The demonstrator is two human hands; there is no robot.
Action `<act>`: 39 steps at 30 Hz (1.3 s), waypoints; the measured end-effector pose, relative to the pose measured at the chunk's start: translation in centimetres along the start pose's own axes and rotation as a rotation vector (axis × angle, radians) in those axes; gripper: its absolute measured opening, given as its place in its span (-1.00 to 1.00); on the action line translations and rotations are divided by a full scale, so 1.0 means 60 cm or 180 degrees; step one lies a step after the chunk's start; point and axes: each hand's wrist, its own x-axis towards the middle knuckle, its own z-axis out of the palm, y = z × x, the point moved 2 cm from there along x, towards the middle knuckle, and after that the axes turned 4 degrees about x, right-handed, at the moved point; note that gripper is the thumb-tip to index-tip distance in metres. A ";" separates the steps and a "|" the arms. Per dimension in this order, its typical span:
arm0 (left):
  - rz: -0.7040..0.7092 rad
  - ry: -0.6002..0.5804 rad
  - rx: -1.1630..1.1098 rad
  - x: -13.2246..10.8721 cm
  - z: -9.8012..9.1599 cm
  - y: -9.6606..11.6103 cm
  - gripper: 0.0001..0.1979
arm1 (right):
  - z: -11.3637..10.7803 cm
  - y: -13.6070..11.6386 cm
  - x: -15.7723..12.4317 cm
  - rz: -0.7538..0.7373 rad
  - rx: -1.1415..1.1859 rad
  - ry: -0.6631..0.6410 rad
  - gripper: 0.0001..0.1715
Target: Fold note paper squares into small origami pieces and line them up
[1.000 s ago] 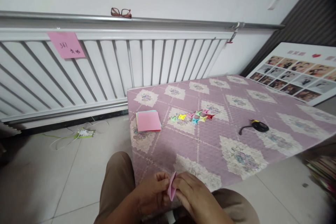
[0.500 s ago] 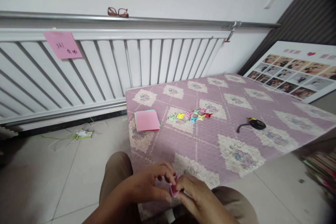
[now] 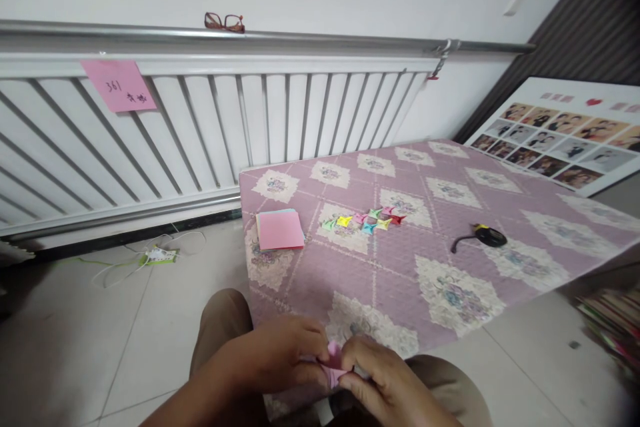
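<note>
A small piece of folded pink paper (image 3: pixel 334 365) is held between my two hands, over the near edge of the table. My left hand (image 3: pixel 295 353) pinches its left side with thumb and fingers. On the right side, my right hand (image 3: pixel 373 370) grips it the same way, fingers closed. Parts of the paper are hidden behind my fingers. Farther off on the cloth lie several small folded paper pieces (image 3: pixel 369 228) in green, yellow, pink, blue and red. A stack of square coloured paper (image 3: pixel 281 230), pink on top, rests at the table's left side.
The table has a purple floral tablecloth (image 3: pixel 400 267). A black object with a short cord or strap (image 3: pixel 490 236) lies to the right. Behind stands a white radiator (image 3: pixel 270 107) with glasses (image 3: pixel 225 22) on its pipe. A photo board (image 3: pixel 555 137) leans at right.
Both hands have shifted their hold on the pink paper, and the left fingers have closed in on it. The paper's folds now face differently. Everything else on the table stays put.
</note>
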 end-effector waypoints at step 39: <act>-0.1674 0.1278 -0.1785 0.016 0.075 -0.013 -0.76 | 0.049 0.034 0.037 0.1157 0.2389 0.1701 -0.60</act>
